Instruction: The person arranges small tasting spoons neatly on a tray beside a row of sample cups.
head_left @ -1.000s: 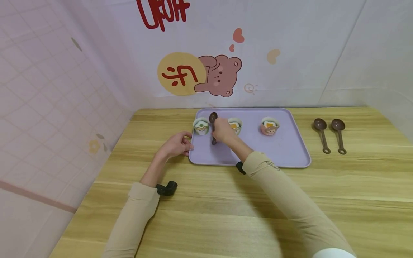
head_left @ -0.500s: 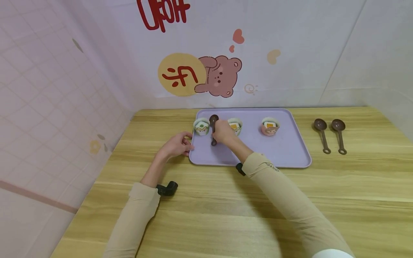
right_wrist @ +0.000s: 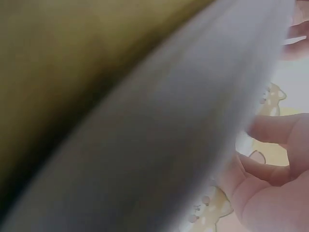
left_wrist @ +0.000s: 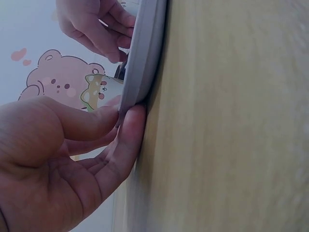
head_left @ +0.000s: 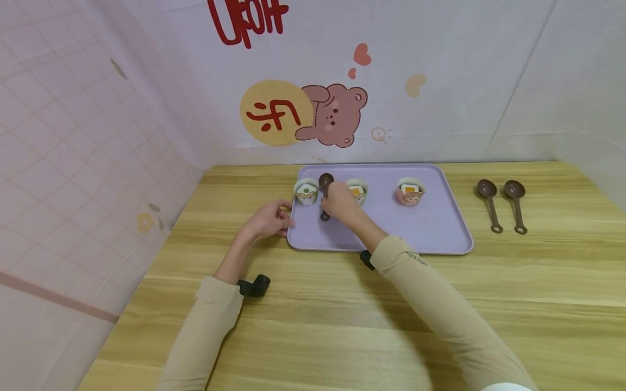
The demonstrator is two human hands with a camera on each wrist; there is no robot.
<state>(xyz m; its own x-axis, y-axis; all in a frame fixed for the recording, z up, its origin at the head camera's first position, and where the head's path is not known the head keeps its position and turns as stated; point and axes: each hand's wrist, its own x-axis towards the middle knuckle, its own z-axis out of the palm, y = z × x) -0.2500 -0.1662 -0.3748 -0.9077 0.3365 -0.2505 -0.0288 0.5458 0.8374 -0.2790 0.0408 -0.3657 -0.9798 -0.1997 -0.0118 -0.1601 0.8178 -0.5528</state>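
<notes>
My right hand (head_left: 340, 200) holds a dark brown scoop (head_left: 325, 181) by its handle, between two paper cups on the lilac tray (head_left: 376, 233). The scoop's bowl points to the back and its handle end pokes out below the fingers. Left of it stands a cup (head_left: 306, 193) with a white, green-dotted piece inside; the cup to its right (head_left: 361, 199) holds a white piece with an orange top and is partly behind my hand. My left hand (head_left: 266, 219) pinches the tray's left rim (left_wrist: 140, 58), thumb above and finger below in the left wrist view.
A third, pink cup (head_left: 409, 199) stands on the tray's right half. Two more brown scoops (head_left: 487, 188) lie side by side on the wooden table (head_left: 318, 320), right of the tray. A printed cloth wall (head_left: 440, 119) rises right behind the table.
The scoop has come down slightly and a little nearer, still in my right hand. My left hand stays at the tray's rim, and the cups have not moved.
</notes>
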